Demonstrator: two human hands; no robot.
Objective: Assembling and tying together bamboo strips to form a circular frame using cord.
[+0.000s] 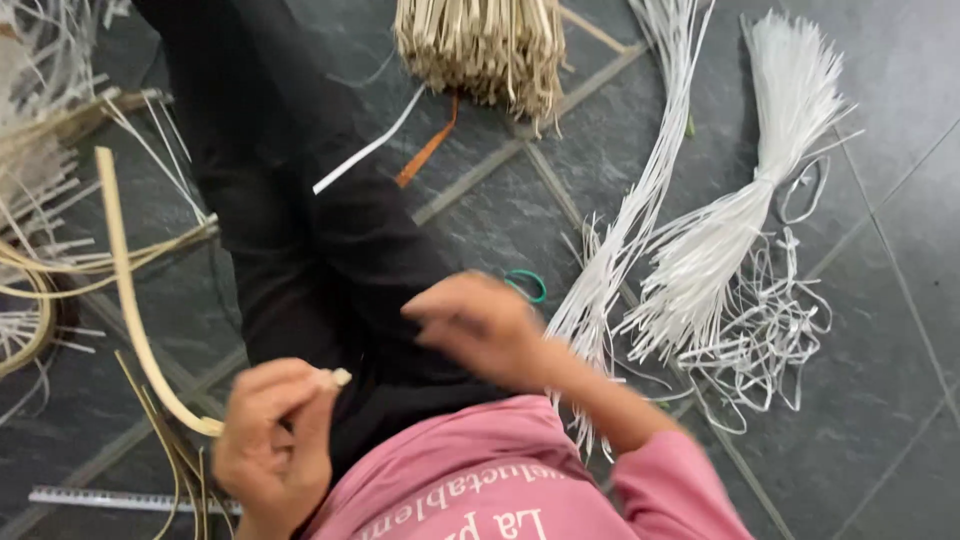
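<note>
Two hands work over a lap in black trousers. The left hand [272, 440] is clenched around a curved pale cane strip [125, 300], pinching its end. The right hand [475, 325] is blurred; whether it grips anything I cannot tell. That bowed strip looks springy, so a loosened pinch might let it whip free. White strip bundles [720, 250] and a tan bundle [480, 45] lie on the dark tiled floor [890, 110]. No packages or signs show; a grey ruler [110, 497] lies nearby.
</note>
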